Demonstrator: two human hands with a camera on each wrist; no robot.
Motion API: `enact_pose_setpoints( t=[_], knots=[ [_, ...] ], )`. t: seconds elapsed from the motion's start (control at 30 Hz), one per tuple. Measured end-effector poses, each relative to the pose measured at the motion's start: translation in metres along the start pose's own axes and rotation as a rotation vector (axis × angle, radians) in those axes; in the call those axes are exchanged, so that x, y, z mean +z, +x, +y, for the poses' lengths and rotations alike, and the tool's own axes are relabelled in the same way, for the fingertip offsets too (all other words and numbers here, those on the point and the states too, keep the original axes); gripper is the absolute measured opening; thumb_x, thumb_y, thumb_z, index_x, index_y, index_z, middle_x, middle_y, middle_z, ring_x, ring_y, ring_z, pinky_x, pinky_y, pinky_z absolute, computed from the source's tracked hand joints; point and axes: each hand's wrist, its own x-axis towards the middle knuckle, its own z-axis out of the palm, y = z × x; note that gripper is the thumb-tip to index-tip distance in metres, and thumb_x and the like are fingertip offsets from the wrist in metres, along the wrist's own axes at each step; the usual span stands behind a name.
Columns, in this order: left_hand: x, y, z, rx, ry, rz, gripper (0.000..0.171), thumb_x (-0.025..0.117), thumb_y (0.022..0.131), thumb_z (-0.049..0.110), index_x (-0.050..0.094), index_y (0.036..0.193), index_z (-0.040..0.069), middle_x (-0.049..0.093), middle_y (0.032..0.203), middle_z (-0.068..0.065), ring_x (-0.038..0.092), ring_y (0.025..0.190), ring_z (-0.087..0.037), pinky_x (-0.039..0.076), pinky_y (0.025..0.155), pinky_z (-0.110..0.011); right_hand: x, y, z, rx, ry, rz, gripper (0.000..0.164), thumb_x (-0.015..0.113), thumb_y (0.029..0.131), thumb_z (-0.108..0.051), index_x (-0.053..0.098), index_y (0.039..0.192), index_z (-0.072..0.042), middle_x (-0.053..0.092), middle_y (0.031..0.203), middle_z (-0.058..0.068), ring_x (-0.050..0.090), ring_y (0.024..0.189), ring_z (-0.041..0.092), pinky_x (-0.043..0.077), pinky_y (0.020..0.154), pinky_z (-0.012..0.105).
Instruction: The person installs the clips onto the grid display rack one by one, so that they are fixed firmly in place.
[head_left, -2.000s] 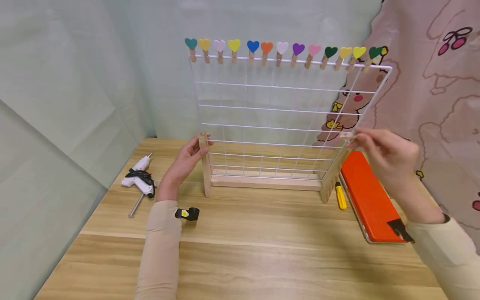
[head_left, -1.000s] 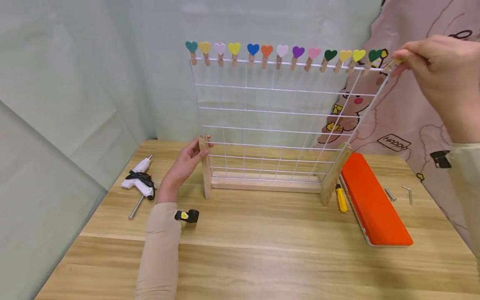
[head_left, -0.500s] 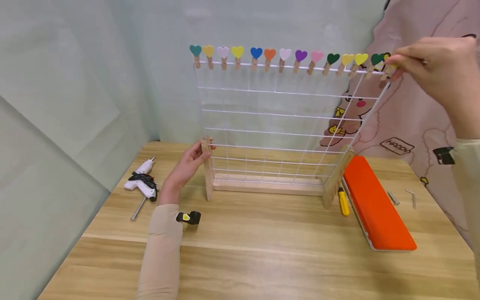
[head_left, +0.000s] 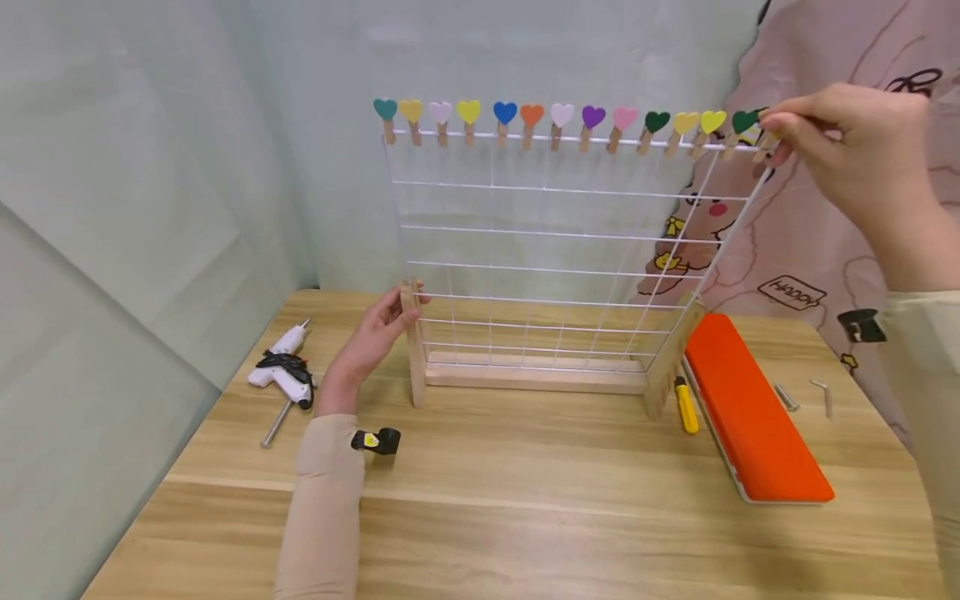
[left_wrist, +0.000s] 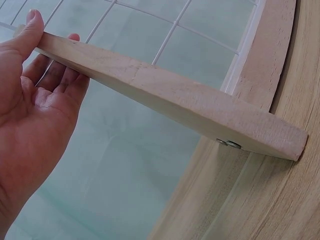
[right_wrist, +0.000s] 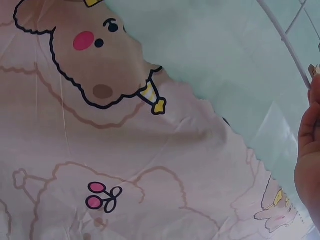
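A white wire grid stands upright in a wooden base, with a row of heart-topped clothespins in several colours along its top wire. My left hand grips the left wooden upright; in the left wrist view, the thumb and fingers lie on opposite sides of that upright. At the grid's top right corner, my right hand pinches a clothespin on the top wire, its top covered by the fingers. Only part of the right hand shows in the right wrist view.
On the wooden table, a white glue gun with a wound black cord lies at left, beside a metal bolt. To the right are a yellow-handled screwdriver, an orange case, another bolt and a hex key.
From beside the grid's right edge, my right hand has risen to the top right corner, and its clothespin is now on the top wire. The left hand keeps its grip on the upright.
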Motion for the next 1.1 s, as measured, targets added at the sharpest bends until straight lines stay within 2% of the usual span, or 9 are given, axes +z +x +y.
enact_pose_setpoints(
  t=[0.07, 0.17, 0.23, 0.4, 0.6, 0.73, 0.9, 1.0, 1.1],
  knots=[
    [0.000, 0.000, 0.000, 0.004, -0.005, -0.001, 0.043, 0.047, 0.089, 0.025, 0.037, 0.130, 0.017, 0.049, 0.119, -0.005, 0.042, 0.112, -0.014, 0.034, 0.090, -0.026, 0.000, -0.001, 0.000, 0.036, 0.026, 0.006, 0.026, 0.057, 0.082, -0.022, 0.067, 0.090, 0.001, 0.066, 0.078, -0.004, 0.036, 0.064, -0.028, 0.030, 0.060, -0.002],
    [0.000, 0.001, 0.000, 0.002, -0.006, -0.003, 0.044, 0.047, 0.089, 0.025, 0.036, 0.131, 0.017, 0.047, 0.121, -0.011, 0.042, 0.113, -0.014, 0.033, 0.090, -0.026, 0.001, -0.003, 0.000, 0.134, 0.078, -0.005, 0.025, 0.058, 0.081, -0.023, 0.068, 0.093, -0.003, 0.056, 0.078, -0.029, 0.042, 0.061, -0.024, 0.033, 0.060, -0.001],
    [0.000, 0.001, 0.000, 0.002, -0.007, -0.007, 0.044, 0.047, 0.089, 0.024, 0.035, 0.131, 0.015, 0.044, 0.123, -0.016, 0.041, 0.113, -0.014, 0.033, 0.090, -0.026, 0.000, -0.004, -0.001, 0.217, 0.119, -0.038, 0.025, 0.058, 0.081, -0.024, 0.067, 0.096, -0.006, 0.049, 0.076, -0.039, 0.045, 0.061, -0.020, 0.035, 0.061, 0.000],
    [-0.002, 0.000, 0.000, -0.001, -0.001, -0.007, 0.045, 0.047, 0.090, 0.024, 0.034, 0.132, 0.013, 0.043, 0.124, -0.017, 0.041, 0.113, -0.014, 0.032, 0.091, -0.027, -0.001, -0.003, -0.002, 0.390, 0.244, -0.101, 0.027, 0.059, 0.080, -0.023, 0.066, 0.101, -0.008, 0.053, 0.070, -0.034, 0.051, 0.058, -0.013, 0.038, 0.060, 0.001],
    [-0.005, -0.003, 0.002, 0.007, 0.002, -0.002, 0.045, 0.047, 0.090, 0.025, 0.034, 0.132, 0.014, 0.043, 0.124, -0.018, 0.041, 0.113, -0.014, 0.033, 0.089, -0.024, 0.001, 0.003, -0.002, 0.491, 0.378, -0.118, 0.027, 0.062, 0.078, -0.023, 0.067, 0.098, -0.006, 0.060, 0.065, -0.024, 0.055, 0.053, -0.006, 0.039, 0.055, 0.005],
    [-0.005, -0.003, 0.001, 0.018, -0.002, 0.004, 0.046, 0.046, 0.090, 0.024, 0.033, 0.132, 0.013, 0.044, 0.124, -0.015, 0.040, 0.115, -0.016, 0.034, 0.088, -0.022, 0.001, 0.005, -0.002, 0.524, 0.429, -0.140, 0.028, 0.063, 0.077, -0.023, 0.066, 0.099, -0.006, 0.061, 0.066, -0.020, 0.056, 0.053, -0.003, 0.040, 0.054, 0.006],
    [-0.004, -0.002, 0.000, 0.015, -0.003, -0.004, 0.047, 0.046, 0.090, 0.023, 0.032, 0.134, 0.014, 0.044, 0.124, -0.014, 0.036, 0.119, -0.023, 0.034, 0.089, -0.021, -0.002, -0.004, -0.003, 0.552, 0.433, -0.163, 0.030, 0.061, 0.079, -0.023, 0.063, 0.107, -0.011, 0.062, 0.073, -0.016, 0.056, 0.060, -0.002, 0.039, 0.060, 0.005],
    [-0.004, -0.002, 0.006, -0.015, -0.012, -0.025, 0.050, 0.047, 0.089, 0.023, 0.029, 0.135, 0.017, 0.041, 0.129, -0.013, 0.033, 0.123, -0.022, 0.031, 0.095, -0.028, -0.002, -0.016, -0.005, 0.540, 0.435, -0.119, 0.032, 0.060, 0.081, -0.019, 0.059, 0.112, -0.015, 0.060, 0.082, -0.014, 0.054, 0.067, -0.002, 0.036, 0.059, 0.007],
    [-0.007, -0.006, 0.021, -0.060, 0.022, -0.044, 0.057, 0.047, 0.089, 0.022, 0.018, 0.139, 0.018, 0.028, 0.138, -0.013, 0.023, 0.128, -0.023, 0.023, 0.101, -0.039, 0.003, -0.033, -0.009, 0.504, 0.400, -0.071, 0.040, 0.059, 0.081, -0.017, 0.052, 0.120, -0.020, 0.057, 0.100, -0.009, 0.052, 0.079, -0.003, 0.035, 0.066, 0.009]
  ],
)
